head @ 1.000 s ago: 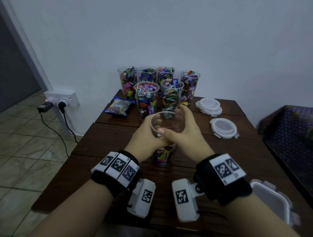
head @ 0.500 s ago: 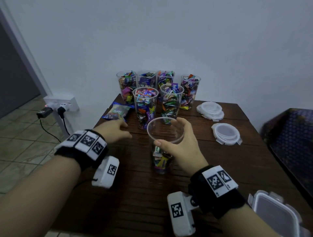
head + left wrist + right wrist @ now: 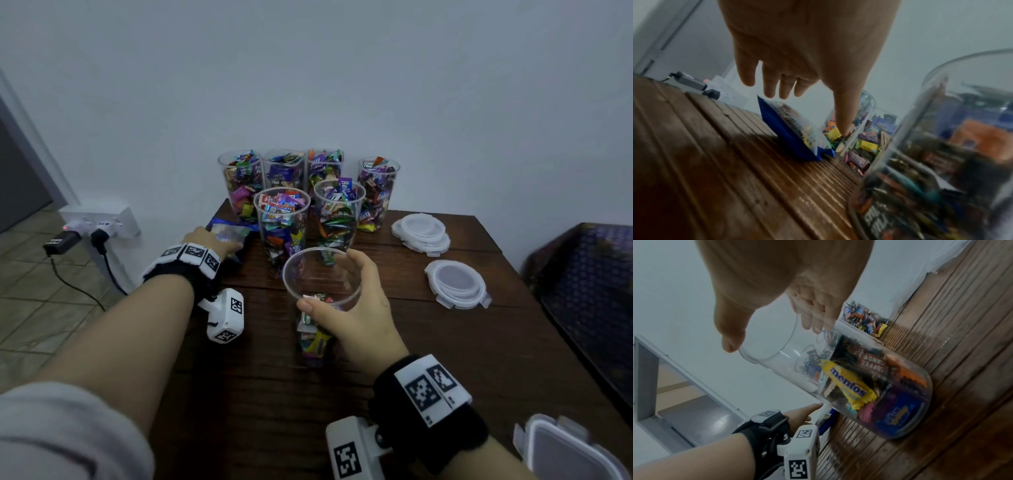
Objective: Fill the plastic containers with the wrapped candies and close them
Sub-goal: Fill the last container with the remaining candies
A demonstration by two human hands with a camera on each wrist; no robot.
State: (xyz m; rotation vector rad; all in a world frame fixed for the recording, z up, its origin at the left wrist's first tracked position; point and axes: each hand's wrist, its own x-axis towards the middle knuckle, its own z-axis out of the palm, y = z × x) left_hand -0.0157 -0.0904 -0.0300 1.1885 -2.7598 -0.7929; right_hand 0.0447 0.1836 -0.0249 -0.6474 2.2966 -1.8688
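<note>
Wooden table: right hand grips part-filled container.

Square container cut by frame edge

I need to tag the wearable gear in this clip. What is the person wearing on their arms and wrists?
Each wrist carries a black band topped with white plates printed with black square markers, and a white boxy camera unit bearing similar markers hangs beneath. A grey sleeve covers the left upper arm. Both hands are bare.
</note>
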